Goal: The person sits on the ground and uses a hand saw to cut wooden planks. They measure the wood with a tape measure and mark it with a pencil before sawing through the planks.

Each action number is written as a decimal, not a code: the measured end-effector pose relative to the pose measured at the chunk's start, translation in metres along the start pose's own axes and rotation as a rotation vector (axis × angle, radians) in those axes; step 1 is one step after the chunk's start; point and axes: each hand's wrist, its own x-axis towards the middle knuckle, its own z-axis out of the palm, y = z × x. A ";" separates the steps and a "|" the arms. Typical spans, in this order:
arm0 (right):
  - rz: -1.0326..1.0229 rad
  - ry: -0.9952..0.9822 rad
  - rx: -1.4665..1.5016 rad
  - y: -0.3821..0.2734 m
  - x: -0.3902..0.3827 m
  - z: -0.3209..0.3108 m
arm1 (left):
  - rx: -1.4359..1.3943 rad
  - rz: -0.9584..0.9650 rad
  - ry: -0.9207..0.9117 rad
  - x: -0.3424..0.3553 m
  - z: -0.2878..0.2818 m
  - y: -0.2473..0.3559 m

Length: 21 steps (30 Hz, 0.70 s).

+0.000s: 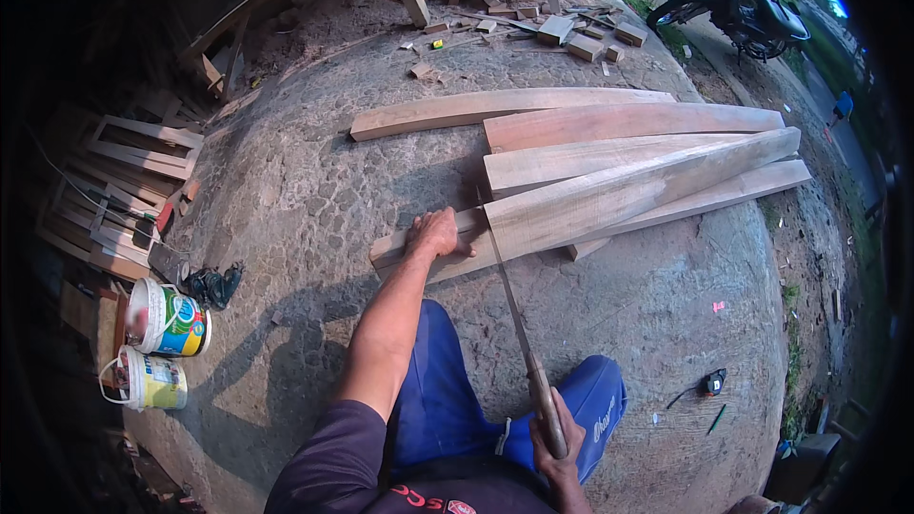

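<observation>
My right hand (560, 438) is closed round the handle of a handsaw (511, 300). Its long blade slants up and away from me, meeting the near-left end of a long wooden beam (657, 183). To the left of the blade, my left hand (435, 232) presses down with curled fingers on a shorter-looking length of wood (389, 250). Whether that length joins the long beam or lies under it, I cannot tell. Behind are more beams, among them a reddish one (628, 123) and a separate one (495, 107) at the back.
Two paint buckets (162, 319) (152, 381) stand at the left, near wooden frames (143, 148). Wood offcuts (583, 46) litter the far ground. A tape measure (712, 382) and a green pencil (717, 418) lie at right. Far right stands a motorcycle (738, 9).
</observation>
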 end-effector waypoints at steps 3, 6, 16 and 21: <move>0.043 0.064 0.057 0.027 0.146 0.074 | 0.033 0.067 0.124 -0.018 0.011 0.003; -0.079 -0.018 -0.102 0.051 0.227 0.115 | 0.032 0.070 0.097 -0.028 0.013 0.003; 0.062 -0.010 -0.037 0.007 0.002 -0.005 | -0.018 0.013 -0.027 -0.009 -0.004 0.005; 0.136 -0.052 -0.057 0.040 0.217 0.106 | 0.012 0.055 0.167 -0.037 0.021 0.007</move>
